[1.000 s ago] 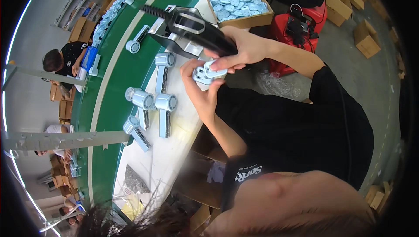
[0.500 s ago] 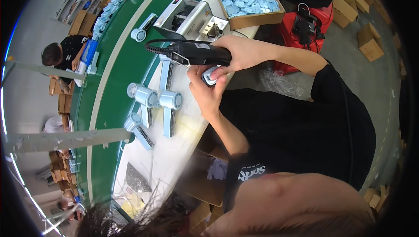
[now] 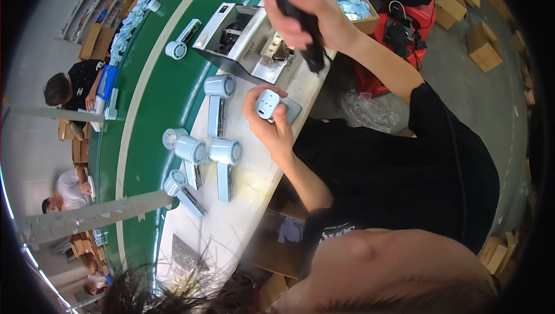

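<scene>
The left hand (image 3: 270,126) has its grip clenched around a small pale-blue plastic handheld-fan body (image 3: 269,104) just above the white surface (image 3: 243,221), which looks light, rigid and smooth, best pinched by its sides, while the right hand (image 3: 300,10) grasps a black power screwdriver (image 3: 306,30) above.

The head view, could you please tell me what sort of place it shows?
Most likely a factory assembly line: a long green conveyor belt, rows of identical pale-blue handheld units on the white bench, cardboard cartons on the floor, and other seated workers alongside.
</scene>
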Tool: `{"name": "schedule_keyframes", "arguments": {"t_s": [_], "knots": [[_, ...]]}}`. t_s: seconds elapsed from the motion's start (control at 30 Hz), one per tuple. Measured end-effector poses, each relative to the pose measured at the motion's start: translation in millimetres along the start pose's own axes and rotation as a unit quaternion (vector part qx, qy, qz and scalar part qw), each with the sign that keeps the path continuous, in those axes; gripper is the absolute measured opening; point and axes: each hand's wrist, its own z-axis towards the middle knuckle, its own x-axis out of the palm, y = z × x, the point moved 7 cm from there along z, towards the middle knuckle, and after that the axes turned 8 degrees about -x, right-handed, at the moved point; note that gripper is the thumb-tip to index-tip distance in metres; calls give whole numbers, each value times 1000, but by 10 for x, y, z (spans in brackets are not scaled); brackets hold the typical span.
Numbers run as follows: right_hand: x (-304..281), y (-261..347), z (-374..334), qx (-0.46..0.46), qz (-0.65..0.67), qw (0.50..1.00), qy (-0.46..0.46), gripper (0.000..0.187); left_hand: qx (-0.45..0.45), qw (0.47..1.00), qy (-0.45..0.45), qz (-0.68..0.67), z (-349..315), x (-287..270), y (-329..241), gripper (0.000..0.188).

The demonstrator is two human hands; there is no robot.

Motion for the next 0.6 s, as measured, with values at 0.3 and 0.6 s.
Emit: {"name": "schedule_keyframes", "arguments": {"t_s": [0.3,0.6], "knots": [[-149,-357,280,-157,-94,982,-38,46,7,997,9,-76,40,132,127,44],[-116,-303,217,-104,29,993,-39,42,-11,996,20,-85,87,130,150,38]]}}
